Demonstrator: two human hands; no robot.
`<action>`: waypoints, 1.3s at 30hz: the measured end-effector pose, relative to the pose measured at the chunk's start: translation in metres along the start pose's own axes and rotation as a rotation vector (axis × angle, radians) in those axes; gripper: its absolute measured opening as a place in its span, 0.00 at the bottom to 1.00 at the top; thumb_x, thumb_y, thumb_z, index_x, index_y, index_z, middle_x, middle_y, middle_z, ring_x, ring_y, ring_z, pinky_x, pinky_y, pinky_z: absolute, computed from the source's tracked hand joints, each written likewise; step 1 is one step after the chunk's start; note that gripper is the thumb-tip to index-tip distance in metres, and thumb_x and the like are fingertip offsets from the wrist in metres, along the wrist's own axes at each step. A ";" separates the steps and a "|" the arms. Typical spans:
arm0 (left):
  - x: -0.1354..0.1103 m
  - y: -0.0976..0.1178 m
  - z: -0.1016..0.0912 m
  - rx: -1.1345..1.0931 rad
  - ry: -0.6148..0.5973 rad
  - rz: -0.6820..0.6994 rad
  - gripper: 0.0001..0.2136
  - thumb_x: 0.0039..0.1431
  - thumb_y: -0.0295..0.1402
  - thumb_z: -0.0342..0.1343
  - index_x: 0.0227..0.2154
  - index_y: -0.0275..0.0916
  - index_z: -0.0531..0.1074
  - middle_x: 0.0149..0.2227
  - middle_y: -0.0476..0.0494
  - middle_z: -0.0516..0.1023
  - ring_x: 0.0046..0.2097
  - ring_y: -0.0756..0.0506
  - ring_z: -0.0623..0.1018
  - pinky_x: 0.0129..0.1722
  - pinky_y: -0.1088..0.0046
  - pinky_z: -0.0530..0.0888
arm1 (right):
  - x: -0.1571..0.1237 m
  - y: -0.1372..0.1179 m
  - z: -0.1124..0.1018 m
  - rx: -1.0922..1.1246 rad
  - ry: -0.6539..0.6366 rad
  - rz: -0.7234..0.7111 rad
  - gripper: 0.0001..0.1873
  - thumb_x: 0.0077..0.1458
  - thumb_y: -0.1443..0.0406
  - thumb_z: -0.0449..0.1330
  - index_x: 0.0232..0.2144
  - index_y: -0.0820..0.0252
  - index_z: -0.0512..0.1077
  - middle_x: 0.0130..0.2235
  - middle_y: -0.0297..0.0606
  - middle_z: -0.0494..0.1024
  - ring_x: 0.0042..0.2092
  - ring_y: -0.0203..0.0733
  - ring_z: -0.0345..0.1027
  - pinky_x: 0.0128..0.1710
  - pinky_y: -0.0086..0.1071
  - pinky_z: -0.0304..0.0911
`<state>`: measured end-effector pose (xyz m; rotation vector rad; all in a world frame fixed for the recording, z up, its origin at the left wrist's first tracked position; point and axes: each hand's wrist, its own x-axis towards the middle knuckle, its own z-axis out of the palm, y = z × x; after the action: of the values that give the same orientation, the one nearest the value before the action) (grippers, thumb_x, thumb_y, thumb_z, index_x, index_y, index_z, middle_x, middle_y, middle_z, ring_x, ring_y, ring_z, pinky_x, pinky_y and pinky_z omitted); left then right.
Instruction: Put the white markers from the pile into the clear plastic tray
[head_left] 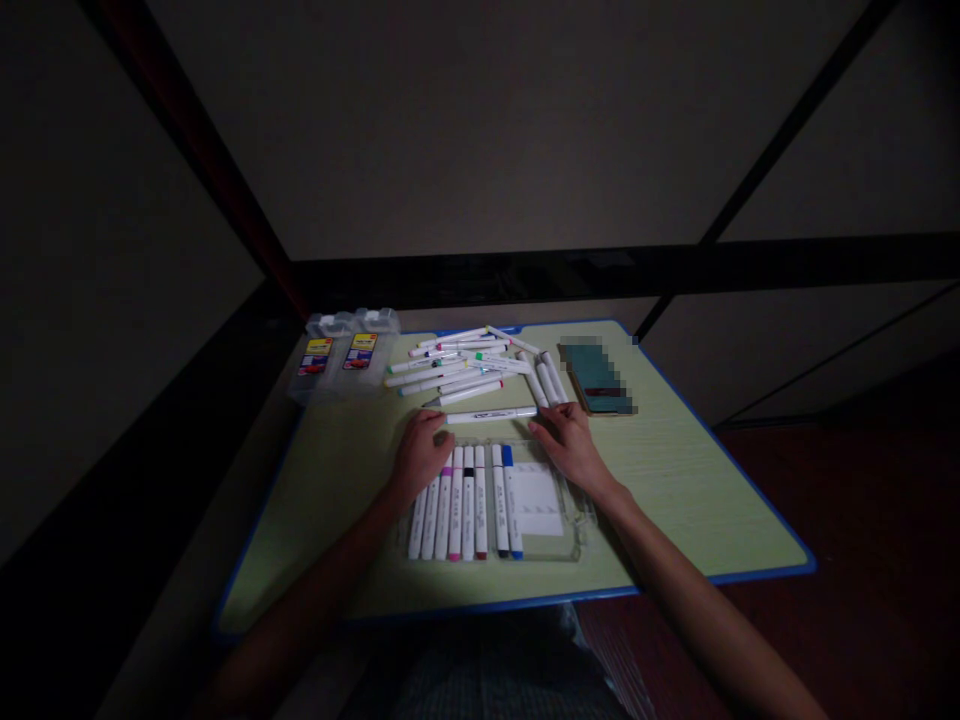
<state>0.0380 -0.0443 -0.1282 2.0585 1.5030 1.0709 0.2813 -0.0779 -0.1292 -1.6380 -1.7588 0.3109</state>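
A white marker (pixel 491 415) lies crosswise between my hands, level above the near side of a marker pile. My left hand (pixel 422 455) has its fingers closed at the marker's left end. At its right end, near a blue band, the fingers of my right hand (pixel 571 445) are closed too. Just below sits an open clear plastic case (pixel 551 548). Several white markers (pixel 456 510) stand side by side in its left part, some partly covered by my left hand. In its right part are a dark-tipped marker (pixel 500 505) and a blue-capped marker (pixel 513 505), beside a white label.
Loose white markers (pixel 469 365) with coloured ends are heaped at the back middle. Two clear cases (pixel 341 365) with yellow-and-red labels lie back left. A green flat object (pixel 598 375), partly pixelated, lies back right. The pale green table (pixel 675 500) has a blue edge; walls stand behind.
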 end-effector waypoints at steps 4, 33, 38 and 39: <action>0.000 0.000 -0.001 -0.007 -0.020 -0.005 0.12 0.44 0.23 0.53 0.34 0.35 0.74 0.37 0.42 0.73 0.41 0.45 0.72 0.45 0.66 0.70 | 0.000 0.001 0.001 -0.014 -0.003 0.003 0.19 0.52 0.53 0.52 0.40 0.59 0.71 0.36 0.43 0.63 0.42 0.49 0.59 0.43 0.42 0.58; 0.001 0.007 -0.003 0.082 -0.078 -0.032 0.14 0.46 0.23 0.52 0.39 0.32 0.71 0.41 0.39 0.72 0.42 0.44 0.72 0.45 0.66 0.71 | 0.000 0.000 -0.001 -0.016 -0.002 -0.003 0.21 0.53 0.56 0.53 0.44 0.62 0.68 0.37 0.44 0.64 0.42 0.48 0.61 0.43 0.42 0.61; 0.001 0.007 -0.004 0.085 -0.077 -0.028 0.13 0.46 0.23 0.52 0.38 0.32 0.70 0.42 0.38 0.72 0.44 0.43 0.72 0.46 0.66 0.71 | 0.000 -0.001 -0.001 -0.012 0.002 -0.008 0.21 0.52 0.56 0.53 0.45 0.61 0.68 0.36 0.43 0.63 0.41 0.48 0.61 0.43 0.43 0.61; 0.001 0.006 -0.004 0.082 -0.078 -0.026 0.13 0.47 0.23 0.52 0.38 0.32 0.70 0.42 0.38 0.72 0.44 0.43 0.72 0.46 0.66 0.71 | 0.000 -0.001 -0.001 -0.012 0.002 -0.008 0.21 0.52 0.56 0.53 0.45 0.62 0.68 0.36 0.43 0.63 0.41 0.48 0.61 0.43 0.43 0.61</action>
<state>0.0396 -0.0459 -0.1210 2.1038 1.5553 0.9227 0.2810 -0.0788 -0.1274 -1.6384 -1.7685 0.2956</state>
